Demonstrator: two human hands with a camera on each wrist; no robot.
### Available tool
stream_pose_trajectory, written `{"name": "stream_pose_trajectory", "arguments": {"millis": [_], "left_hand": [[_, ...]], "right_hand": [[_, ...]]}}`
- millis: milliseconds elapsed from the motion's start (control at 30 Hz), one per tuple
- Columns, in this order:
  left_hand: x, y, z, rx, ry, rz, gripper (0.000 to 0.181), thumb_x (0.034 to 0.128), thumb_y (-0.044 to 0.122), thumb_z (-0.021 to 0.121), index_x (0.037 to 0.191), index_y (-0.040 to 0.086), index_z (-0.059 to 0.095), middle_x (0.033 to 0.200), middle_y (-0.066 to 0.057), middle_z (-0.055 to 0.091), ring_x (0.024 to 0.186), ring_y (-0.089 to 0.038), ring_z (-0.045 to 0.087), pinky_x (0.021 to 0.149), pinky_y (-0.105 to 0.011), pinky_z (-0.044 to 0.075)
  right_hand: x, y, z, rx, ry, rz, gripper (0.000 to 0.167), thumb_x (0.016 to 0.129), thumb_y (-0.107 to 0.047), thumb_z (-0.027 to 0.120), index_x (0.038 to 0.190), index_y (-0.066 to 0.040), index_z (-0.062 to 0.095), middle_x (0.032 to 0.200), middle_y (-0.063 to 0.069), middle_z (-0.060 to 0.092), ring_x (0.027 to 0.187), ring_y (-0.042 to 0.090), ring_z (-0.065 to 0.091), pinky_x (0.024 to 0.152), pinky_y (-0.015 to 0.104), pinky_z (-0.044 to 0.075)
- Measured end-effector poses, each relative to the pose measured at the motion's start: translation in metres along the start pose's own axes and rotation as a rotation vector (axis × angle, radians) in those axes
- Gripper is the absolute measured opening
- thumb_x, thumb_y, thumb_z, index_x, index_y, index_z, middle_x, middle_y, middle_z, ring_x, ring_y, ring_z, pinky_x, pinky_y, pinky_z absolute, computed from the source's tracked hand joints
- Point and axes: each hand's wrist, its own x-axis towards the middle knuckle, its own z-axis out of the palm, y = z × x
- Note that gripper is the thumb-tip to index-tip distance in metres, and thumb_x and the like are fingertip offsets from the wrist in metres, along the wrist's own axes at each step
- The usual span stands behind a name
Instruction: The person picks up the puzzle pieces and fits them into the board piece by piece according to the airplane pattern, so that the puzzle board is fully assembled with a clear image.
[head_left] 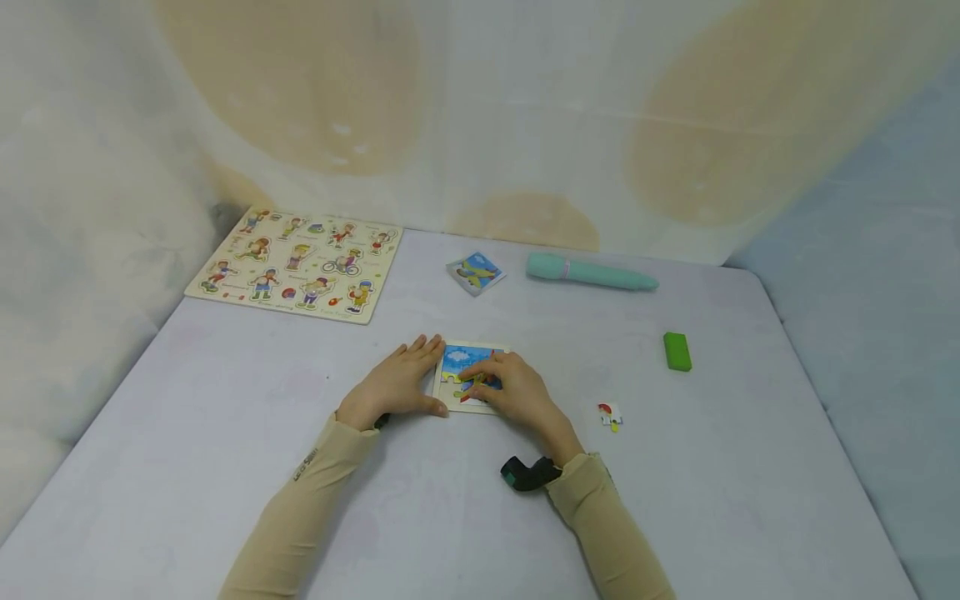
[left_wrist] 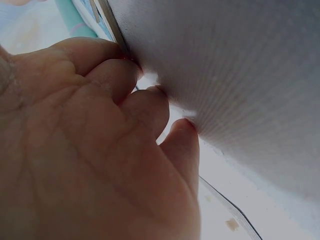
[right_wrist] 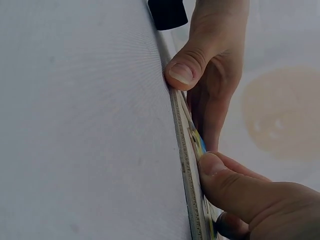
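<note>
A small square jigsaw puzzle in a pale wooden tray (head_left: pixel 480 409) lies on the table between both hands. It shows blue sky on its upper part. My left hand (head_left: pixel 401 382) rests flat at the tray's left side, fingertips by the upper corner and thumb at the lower one. Above the tray, my right hand (head_left: pixel 521 392) pinches a puzzle piece (right_wrist: pixel 198 141) between thumb and fingers; the fingers cover much of it. In the right wrist view, that piece sits slightly raised over the layered tray edge. One loose puzzle piece (head_left: pixel 611 417), red, white and yellow, lies to the right.
At the back left lies a wooden board (head_left: pixel 300 267) with pictures of children at sports. Near the back are a small airplane picture card (head_left: pixel 477 272) and a mint-green, pen-shaped object (head_left: pixel 591 272). A green block (head_left: pixel 677 352) lies at right.
</note>
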Motion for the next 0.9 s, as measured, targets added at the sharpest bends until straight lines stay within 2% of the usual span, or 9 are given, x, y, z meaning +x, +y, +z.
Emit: {"name": "stream_pose_trajectory", "arguments": {"millis": [100,333,433,567,667,900], "left_hand": [[0.001,0.0,-0.001,0.001,0.009,0.005,0.108,0.0747,0.049,0.079,0.153,0.001,0.022,0.161,-0.015,0.018,0.151,-0.036,0.012,0.122,-0.054,0.015],[0.001,-0.001,0.001,0.002,-0.015,-0.012,0.108,0.0752,0.049,0.078,0.154,0.002,0.02,0.162,-0.013,0.015,0.151,-0.033,0.01,0.123,-0.053,0.013],[0.002,-0.001,0.001,0.01,-0.002,-0.008,0.108,0.0749,0.049,0.078,0.153,0.002,0.021,0.162,-0.014,0.017,0.151,-0.034,0.011,0.122,-0.054,0.014],[0.004,-0.001,0.004,-0.004,0.001,-0.009,0.108,0.0746,0.048,0.079,0.154,0.003,0.022,0.162,-0.013,0.016,0.151,-0.033,0.01,0.123,-0.052,0.013],[0.004,0.0,0.005,-0.017,-0.005,-0.008,0.108,0.0744,0.048,0.079,0.154,0.003,0.021,0.162,-0.012,0.016,0.151,-0.033,0.009,0.123,-0.052,0.012],[0.003,-0.001,0.003,0.012,-0.008,-0.015,0.108,0.0752,0.049,0.078,0.154,0.003,0.02,0.162,-0.013,0.016,0.151,-0.034,0.01,0.123,-0.052,0.013]], "right_hand": [[0.0,-0.001,-0.002,-0.005,-0.014,0.002,0.027,0.083,-0.03,0.075,0.111,-0.027,0.074,0.085,-0.003,0.056,0.078,0.014,0.046,0.067,0.025,0.037],[0.002,0.0,0.001,0.04,-0.02,0.034,0.024,0.088,-0.031,0.07,0.111,-0.025,0.074,0.083,-0.005,0.059,0.08,0.013,0.047,0.07,0.027,0.038],[0.002,0.001,0.0,0.054,-0.02,0.041,0.025,0.089,-0.033,0.068,0.112,-0.026,0.073,0.085,-0.005,0.06,0.082,0.013,0.048,0.073,0.027,0.04],[-0.004,0.011,-0.01,0.227,-0.025,0.073,0.03,0.092,-0.029,0.066,0.121,-0.021,0.069,0.092,0.001,0.059,0.083,0.014,0.049,0.073,0.026,0.04],[-0.014,0.024,-0.024,0.351,0.022,0.11,0.035,0.093,-0.025,0.065,0.127,-0.017,0.064,0.096,0.007,0.058,0.083,0.018,0.05,0.071,0.026,0.042],[-0.046,0.063,-0.063,0.307,0.181,0.153,0.039,0.093,-0.026,0.065,0.131,-0.016,0.06,0.108,0.008,0.066,0.089,0.015,0.055,0.08,0.024,0.047]]}}
